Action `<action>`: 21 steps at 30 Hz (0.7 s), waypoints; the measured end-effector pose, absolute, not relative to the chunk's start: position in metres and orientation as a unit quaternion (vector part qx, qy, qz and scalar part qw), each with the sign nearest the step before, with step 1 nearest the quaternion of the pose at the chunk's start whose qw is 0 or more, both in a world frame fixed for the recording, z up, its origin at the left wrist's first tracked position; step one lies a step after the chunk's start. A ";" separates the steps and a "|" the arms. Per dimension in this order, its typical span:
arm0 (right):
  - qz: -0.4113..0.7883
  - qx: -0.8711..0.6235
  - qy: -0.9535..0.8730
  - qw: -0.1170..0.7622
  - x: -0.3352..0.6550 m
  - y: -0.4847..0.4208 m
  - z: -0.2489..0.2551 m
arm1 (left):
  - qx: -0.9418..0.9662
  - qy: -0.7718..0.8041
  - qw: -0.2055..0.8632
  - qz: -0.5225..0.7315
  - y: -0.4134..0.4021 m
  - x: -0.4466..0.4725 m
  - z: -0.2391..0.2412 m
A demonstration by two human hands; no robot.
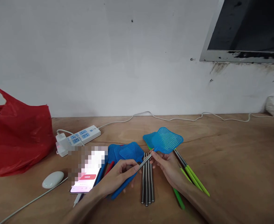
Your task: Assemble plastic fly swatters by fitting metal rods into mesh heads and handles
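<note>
Both my hands hold one fly swatter with a blue mesh head [169,140], a metal shaft and a blue handle, slanting up to the right. Where the shaft meets the handle, my left hand [124,174] is closed. My right hand [163,163] pinches the shaft just below the head. Under it on the table lie several bare metal rods [146,183], side by side. Blue swatter heads [129,151] overlap left of the rods, with blue and red handles partly behind my left hand. On the right lie swatters with lime-green handles [196,180] and a green handle [178,199].
A lit phone [87,174] lies left of my left hand, its screen partly blurred. Behind it are a white power strip [83,137] with a plugged-in charger and a red plastic bag [20,133]. A white oval device [53,179] sits nearer. A cable [174,119] runs along the wall.
</note>
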State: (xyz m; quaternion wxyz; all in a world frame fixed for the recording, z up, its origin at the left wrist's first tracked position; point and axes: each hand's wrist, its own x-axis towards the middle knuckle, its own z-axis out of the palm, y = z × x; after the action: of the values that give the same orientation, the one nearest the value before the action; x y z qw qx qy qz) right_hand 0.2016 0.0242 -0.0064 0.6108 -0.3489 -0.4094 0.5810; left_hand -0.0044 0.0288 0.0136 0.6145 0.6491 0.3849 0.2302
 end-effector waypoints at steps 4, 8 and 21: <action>0.556 -0.362 -0.416 0.621 0.199 0.023 -0.014 | 0.667 0.376 0.597 0.239 0.026 -0.002 0.014; 0.533 -0.360 -0.416 0.643 0.199 0.023 -0.017 | 0.675 0.371 0.590 0.244 0.027 -0.001 0.012; 0.524 -0.361 -0.350 0.688 0.202 0.029 -0.004 | 0.680 0.365 0.592 0.234 0.027 -0.001 0.012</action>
State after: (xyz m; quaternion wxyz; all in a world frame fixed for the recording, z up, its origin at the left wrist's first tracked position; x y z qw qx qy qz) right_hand 0.2015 0.0290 -0.0044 0.6877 -0.3611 -0.3498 0.5238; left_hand -0.0014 0.0266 0.0122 0.5921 0.6796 0.3645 0.2338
